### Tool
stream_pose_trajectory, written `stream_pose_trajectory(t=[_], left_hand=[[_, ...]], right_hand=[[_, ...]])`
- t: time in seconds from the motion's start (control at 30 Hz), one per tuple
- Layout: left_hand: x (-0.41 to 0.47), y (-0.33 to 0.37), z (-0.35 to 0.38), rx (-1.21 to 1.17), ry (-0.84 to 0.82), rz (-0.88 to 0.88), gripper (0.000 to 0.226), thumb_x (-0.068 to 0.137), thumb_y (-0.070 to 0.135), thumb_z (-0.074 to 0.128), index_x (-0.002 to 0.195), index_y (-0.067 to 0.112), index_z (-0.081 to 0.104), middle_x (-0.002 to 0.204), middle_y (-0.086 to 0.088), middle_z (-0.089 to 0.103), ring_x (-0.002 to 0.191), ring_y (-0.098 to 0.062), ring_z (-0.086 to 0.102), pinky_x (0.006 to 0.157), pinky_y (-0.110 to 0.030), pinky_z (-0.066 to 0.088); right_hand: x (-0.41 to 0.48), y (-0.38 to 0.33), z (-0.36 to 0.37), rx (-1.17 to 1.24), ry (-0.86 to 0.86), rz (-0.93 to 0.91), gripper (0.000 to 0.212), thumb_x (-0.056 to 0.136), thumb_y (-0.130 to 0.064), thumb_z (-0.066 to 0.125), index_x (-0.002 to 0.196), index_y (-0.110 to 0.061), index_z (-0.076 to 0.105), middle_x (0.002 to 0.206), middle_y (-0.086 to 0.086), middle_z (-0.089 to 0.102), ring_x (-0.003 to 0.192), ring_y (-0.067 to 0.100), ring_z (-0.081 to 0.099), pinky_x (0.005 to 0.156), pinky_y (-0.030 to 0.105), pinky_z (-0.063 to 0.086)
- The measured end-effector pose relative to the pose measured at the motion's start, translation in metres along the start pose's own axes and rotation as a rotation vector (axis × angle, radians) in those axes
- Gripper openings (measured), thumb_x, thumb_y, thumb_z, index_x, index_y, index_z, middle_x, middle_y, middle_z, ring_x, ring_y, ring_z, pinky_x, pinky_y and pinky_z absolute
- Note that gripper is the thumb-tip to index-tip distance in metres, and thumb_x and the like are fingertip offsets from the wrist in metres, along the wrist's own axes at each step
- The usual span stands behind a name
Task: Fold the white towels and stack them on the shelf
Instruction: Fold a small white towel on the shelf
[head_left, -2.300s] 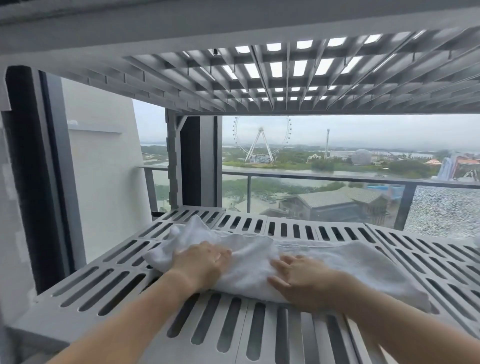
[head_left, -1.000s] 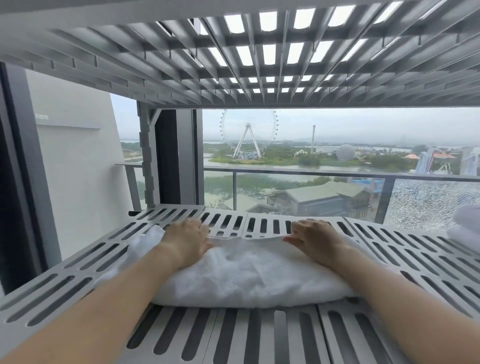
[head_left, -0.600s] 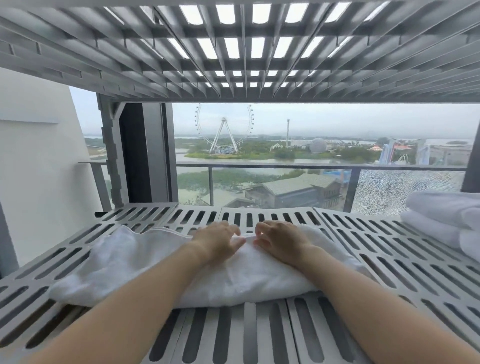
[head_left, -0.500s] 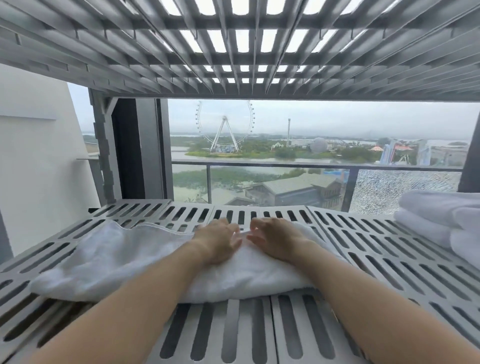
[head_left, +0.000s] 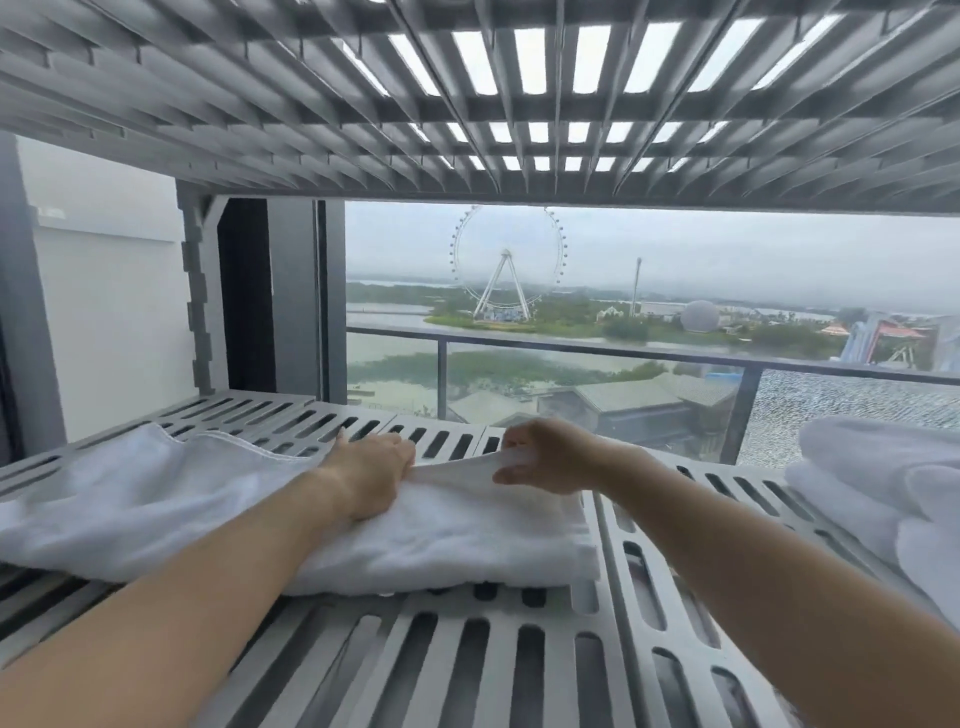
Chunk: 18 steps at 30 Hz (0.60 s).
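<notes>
The white towel (head_left: 441, 540) lies partly folded across the middle of the grey slotted shelf (head_left: 467, 670). Its right part is doubled into a thick, squared pad with a straight right edge, while its left part spreads out loose and rumpled toward the shelf's left end. The left hand (head_left: 371, 470) rests palm down on the folded part near the far edge, its fingers laid out fairly flat on the cloth and gripping nothing. Just beside it, the right hand (head_left: 545, 457) pinches the far edge of the towel's top layer between thumb and curled fingers and holds that edge raised a little off the layers below. Both bare forearms reach in from the near edge of the shelf. At the shelf's right end, well apart from the hands, a stack of folded white towels (head_left: 883, 483) sits partly out of view. Another slotted shelf (head_left: 467, 104) runs close overhead. Behind the shelving is a window onto a balcony railing (head_left: 623, 353), with a Ferris wheel (head_left: 508, 260) in the distance and a white wall (head_left: 109, 312) at the left.
</notes>
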<state>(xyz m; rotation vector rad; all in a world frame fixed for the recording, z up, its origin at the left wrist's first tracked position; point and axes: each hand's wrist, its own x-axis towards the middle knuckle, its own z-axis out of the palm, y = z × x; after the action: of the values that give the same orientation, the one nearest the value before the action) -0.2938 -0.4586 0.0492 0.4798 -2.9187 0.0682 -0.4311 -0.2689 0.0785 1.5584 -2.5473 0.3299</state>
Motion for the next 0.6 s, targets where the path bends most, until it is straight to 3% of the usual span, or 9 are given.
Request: stream_pose_trajectory(t=[0.03, 0.1, 0.17, 0.23, 0.33, 0.4, 0.47, 0.53, 0.6], left_hand=[[0.001, 0.003, 0.0, -0.112, 0.013, 0.024, 0.019, 0.094, 0.017, 0.035, 0.103, 0.024, 0.05, 0.11, 0.005, 0.054, 0.096, -0.012, 0.045, 0.107, -0.051, 0.029], [0.004, 0.012, 0.001, -0.309, 0.031, 0.091, 0.017, 0.094, 0.035, 0.04, 0.105, 0.03, 0.052, 0.107, 0.007, 0.057, 0.09, -0.006, 0.049, 0.085, -0.033, 0.042], [0.007, 0.026, 0.002, -0.375, 0.018, 0.141, 0.027, 0.09, 0.053, 0.044, 0.103, 0.031, 0.052, 0.094, 0.012, 0.054, 0.082, -0.002, 0.05, 0.069, -0.024, 0.038], [0.011, 0.035, 0.007, -0.314, 0.04, 0.162, 0.027, 0.087, 0.059, 0.045, 0.088, 0.033, 0.049, 0.085, 0.014, 0.049, 0.078, -0.005, 0.049, 0.066, -0.024, 0.035], [0.012, 0.037, 0.016, -0.317, 0.131, 0.161, 0.026, 0.089, 0.052, 0.049, 0.073, 0.037, 0.037, 0.076, 0.018, 0.046, 0.071, -0.001, 0.046, 0.061, -0.022, 0.033], [0.012, 0.035, 0.021, -0.359, 0.168, 0.173, 0.019, 0.089, 0.046, 0.054, 0.077, 0.037, 0.042, 0.076, 0.017, 0.05, 0.071, 0.0, 0.048, 0.062, -0.019, 0.034], [0.012, 0.035, 0.022, -0.36, 0.191, 0.175, 0.014, 0.089, 0.043, 0.056, 0.086, 0.032, 0.049, 0.079, 0.015, 0.054, 0.073, 0.0, 0.051, 0.064, -0.017, 0.036], [0.012, 0.036, 0.022, -0.362, 0.201, 0.175, 0.015, 0.089, 0.042, 0.056, 0.093, 0.028, 0.054, 0.083, 0.013, 0.056, 0.076, 0.0, 0.052, 0.065, -0.015, 0.036], [0.011, 0.037, 0.022, -0.387, 0.209, 0.17, 0.017, 0.089, 0.039, 0.057, 0.099, 0.026, 0.056, 0.088, 0.012, 0.06, 0.08, -0.002, 0.055, 0.069, -0.015, 0.04]], right_hand=[[0.002, 0.002, 0.003, 0.036, -0.005, -0.017, 0.036, 0.08, -0.048, 0.066, 0.098, -0.018, 0.061, 0.093, 0.004, 0.055, 0.085, 0.023, 0.051, 0.072, 0.03, 0.041], [0.004, 0.003, 0.008, 0.117, 0.005, -0.055, 0.027, 0.078, -0.046, 0.069, 0.086, -0.023, 0.057, 0.085, 0.0, 0.054, 0.082, 0.021, 0.053, 0.072, 0.031, 0.043], [0.004, 0.006, 0.009, 0.191, 0.057, -0.081, 0.024, 0.077, -0.044, 0.071, 0.082, -0.023, 0.06, 0.079, -0.002, 0.058, 0.076, 0.018, 0.055, 0.068, 0.029, 0.043], [0.005, 0.011, 0.01, 0.258, 0.099, -0.094, 0.025, 0.078, -0.041, 0.071, 0.087, -0.019, 0.066, 0.081, -0.001, 0.063, 0.073, 0.015, 0.056, 0.063, 0.025, 0.042], [0.006, 0.02, 0.013, 0.325, 0.072, -0.021, 0.018, 0.087, -0.042, 0.06, 0.083, -0.024, 0.06, 0.081, -0.006, 0.06, 0.072, 0.009, 0.054, 0.057, 0.019, 0.038], [0.008, 0.028, 0.014, 0.315, 0.045, 0.038, 0.022, 0.095, -0.036, 0.047, 0.077, -0.025, 0.054, 0.076, -0.008, 0.055, 0.068, 0.009, 0.052, 0.055, 0.022, 0.037], [0.01, 0.035, 0.012, 0.433, 0.035, 0.104, 0.025, 0.097, -0.024, 0.04, 0.084, -0.02, 0.06, 0.075, -0.006, 0.056, 0.063, 0.009, 0.052, 0.05, 0.016, 0.039], [0.008, 0.041, 0.007, 0.62, -0.002, 0.174, 0.023, 0.094, -0.013, 0.042, 0.085, -0.017, 0.064, 0.075, -0.004, 0.058, 0.061, 0.008, 0.055, 0.047, 0.013, 0.045], [0.004, 0.047, 0.003, 0.686, -0.07, 0.168, 0.021, 0.088, -0.006, 0.047, 0.083, -0.019, 0.063, 0.081, 0.001, 0.061, 0.067, 0.012, 0.06, 0.055, 0.018, 0.053]])
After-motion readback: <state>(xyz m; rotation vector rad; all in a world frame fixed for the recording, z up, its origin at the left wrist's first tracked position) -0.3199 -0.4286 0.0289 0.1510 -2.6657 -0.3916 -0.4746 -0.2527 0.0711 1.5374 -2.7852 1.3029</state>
